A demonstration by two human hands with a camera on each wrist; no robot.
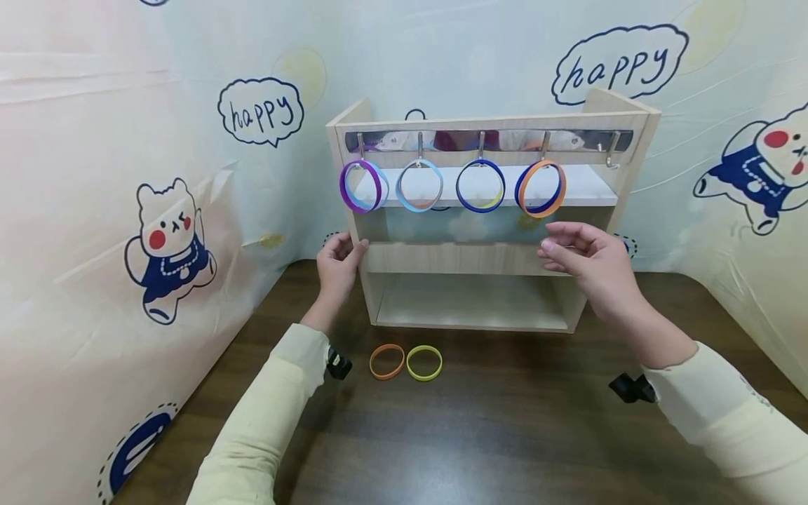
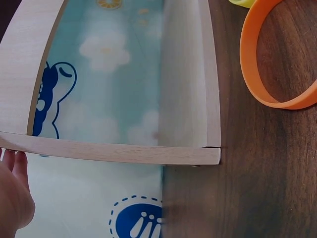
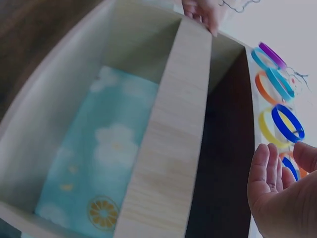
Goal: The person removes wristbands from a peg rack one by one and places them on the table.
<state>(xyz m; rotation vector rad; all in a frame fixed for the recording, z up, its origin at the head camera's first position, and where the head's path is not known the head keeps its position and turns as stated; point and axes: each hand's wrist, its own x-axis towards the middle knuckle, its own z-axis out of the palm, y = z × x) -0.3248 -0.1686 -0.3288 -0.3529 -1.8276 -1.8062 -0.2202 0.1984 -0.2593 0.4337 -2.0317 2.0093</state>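
My left hand (image 1: pixel 339 265) holds the left side panel of a small wooden shelf (image 1: pixel 467 259), thumb at its front edge. In the right wrist view, its fingers (image 3: pixel 214 20) lie over that panel. My right hand (image 1: pixel 596 266) is in the air before the shelf's right part, fingers loosely bent, holding nothing. Just above it, an orange wristband (image 1: pixel 562 200) and a dark blue one (image 1: pixel 521 198) hang from one hook. Leftward hang a purple wristband (image 1: pixel 344 189) with a light blue one, a light blue one (image 1: pixel 400 193) with an orange one, and a blue one (image 1: pixel 459 189) with a yellow one.
An orange wristband (image 1: pixel 372 365) and a yellow wristband (image 1: pixel 440 363) lie on the dark wooden table (image 1: pixel 480 435) before the shelf. A metal strip (image 1: pixel 514 140) bears the hooks, including one hook (image 1: pixel 611 151) at far right. Printed cloth (image 1: pixel 265 210) stands around the table.
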